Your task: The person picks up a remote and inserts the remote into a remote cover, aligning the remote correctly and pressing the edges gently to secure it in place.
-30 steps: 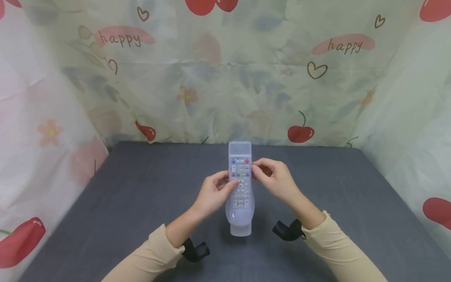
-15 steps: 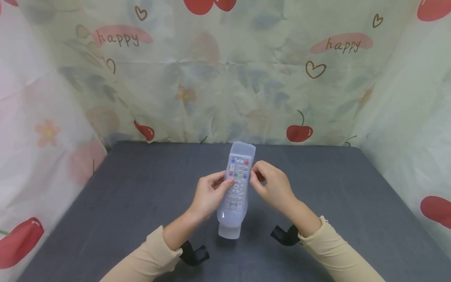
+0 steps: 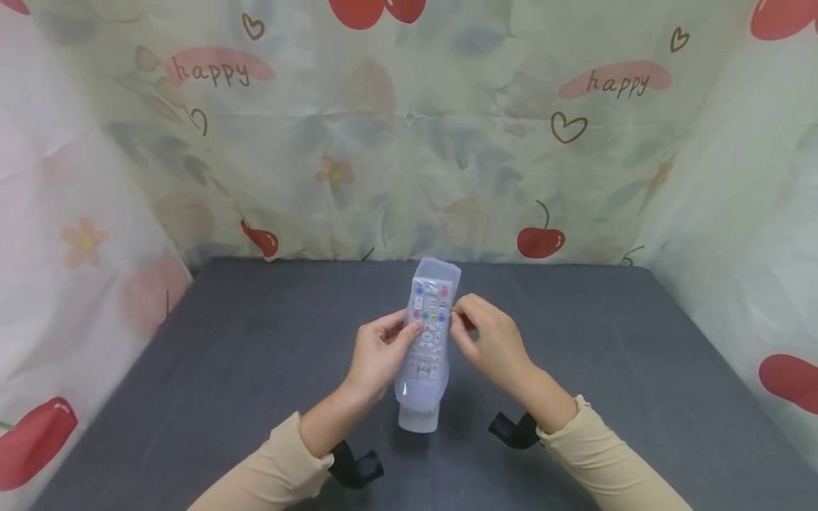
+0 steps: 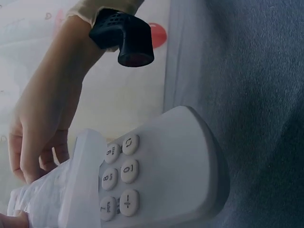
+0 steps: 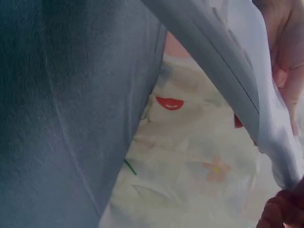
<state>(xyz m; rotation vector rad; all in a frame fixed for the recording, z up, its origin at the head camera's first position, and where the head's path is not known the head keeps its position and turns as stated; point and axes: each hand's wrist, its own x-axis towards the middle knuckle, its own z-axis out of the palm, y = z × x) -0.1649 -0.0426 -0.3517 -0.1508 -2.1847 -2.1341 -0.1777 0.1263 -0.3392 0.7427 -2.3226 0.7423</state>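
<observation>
A white remote control (image 4: 166,166) with coloured and white buttons is partly inside a translucent soft cover (image 3: 422,392). Its end with the number keys sticks out of the cover, toward the person. My left hand (image 3: 377,351) grips the covered remote from the left, thumb on its front. On the other side, my right hand (image 3: 492,337) pinches the cover's right edge between thumb and fingers. The right wrist view shows the cover (image 5: 280,147) pulled out past the remote's side, into the right fingertips (image 5: 273,216). Both hands hold everything above the table, the far end leaning slightly right.
A dark grey table (image 3: 268,305) lies under the hands. Patterned fabric (image 3: 409,142) with cherries and hearts hangs behind it and on both sides. Black wrist cameras stick out below the left sleeve (image 3: 356,465) and the right sleeve (image 3: 514,431).
The remote and its cover have turned from straight to leaning, near end shifted left. My right hand has moved slightly down and left, and keeps at the cover's right edge.
</observation>
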